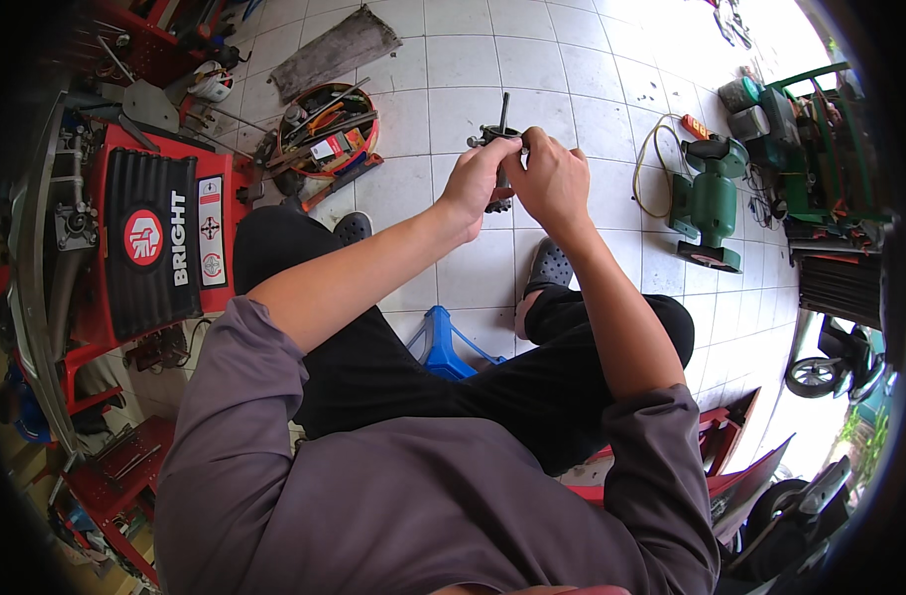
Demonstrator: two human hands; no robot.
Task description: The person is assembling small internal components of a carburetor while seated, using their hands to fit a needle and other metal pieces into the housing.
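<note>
In the head view, we look down on two bare hands brought together over a white tiled floor (463, 69). Between them is a small dark metal part (490, 132), held out in front of the knees, with a thin rod pointing away from the person and another bit showing below the palms. The left hand (473, 183) is closed around the part, its thumb laid along the top toward the other hand. The right hand (552, 183) has its fingers bent inward against the part, beside the left thumb; its fingertips are hidden, so we cannot tell whether it grips or only touches.

Below the hands we see a blue stool (440, 342) between legs in black trousers (373, 372), and a dark clog (549, 268) on the right foot. To the left of the hands, a round basket (376, 131) is heaped with tools (326, 124), and beyond it a grey rag (336, 50) lies flat on the tiles. Farther left stands a red machine (244, 183) with a black ribbed front.

On the right, we find a green bench grinder (716, 203) on the floor, with a looped pale cable (639, 183) just beside it. A small wheel (813, 377) shows near the right edge.
</note>
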